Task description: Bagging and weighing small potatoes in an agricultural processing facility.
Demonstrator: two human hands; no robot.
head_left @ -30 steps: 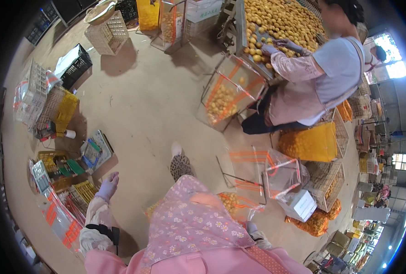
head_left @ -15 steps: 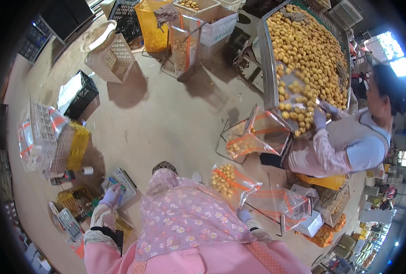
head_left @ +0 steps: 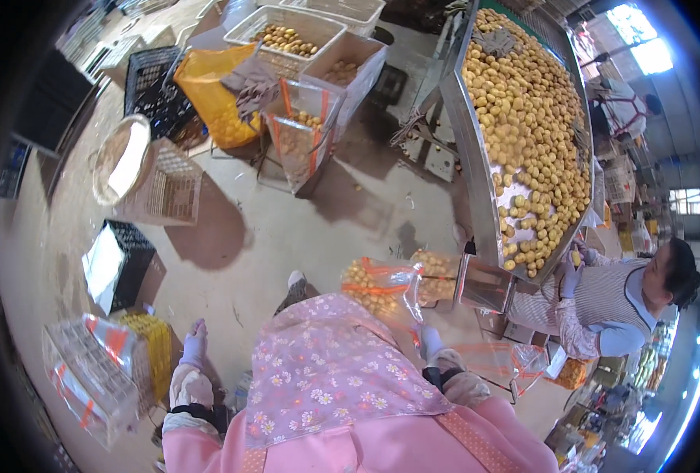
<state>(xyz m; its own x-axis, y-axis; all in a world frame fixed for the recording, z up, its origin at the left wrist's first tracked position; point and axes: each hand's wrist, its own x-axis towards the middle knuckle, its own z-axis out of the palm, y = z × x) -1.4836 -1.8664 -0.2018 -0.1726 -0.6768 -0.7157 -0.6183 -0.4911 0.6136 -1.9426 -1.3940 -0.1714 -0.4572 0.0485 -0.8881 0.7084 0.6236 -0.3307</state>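
Note:
My left hand [head_left: 195, 344], in a pale lavender glove, hangs at my left side, fingers stretched out and nothing visible in them. It is nearest to a yellow crate [head_left: 150, 347]. My right hand [head_left: 429, 342], gloved alike, is closed on the gathered mouth of a clear bag with orange stripes [head_left: 369, 290], full of small yellow potatoes. The bag hangs in front of my flowered apron [head_left: 326, 370]. Just beyond it, more potatoes lie in another bag [head_left: 435, 285] on a stand below the sorting table's chute [head_left: 485, 284].
A metal sorting table [head_left: 476, 169] heaped with potatoes stands at the right, a co-worker [head_left: 614, 303] beside it. At the left are a black crate [head_left: 131, 260] and a beige crate [head_left: 172, 185]. Ahead stand a yellow bag [head_left: 208, 87] and a propped striped bag [head_left: 295, 146].
I have turned leftward and moved ahead. My left hand has left the scale and the blue-green thing there. The right hand still holds the bag. The co-worker's hands have drawn back from the potatoes.

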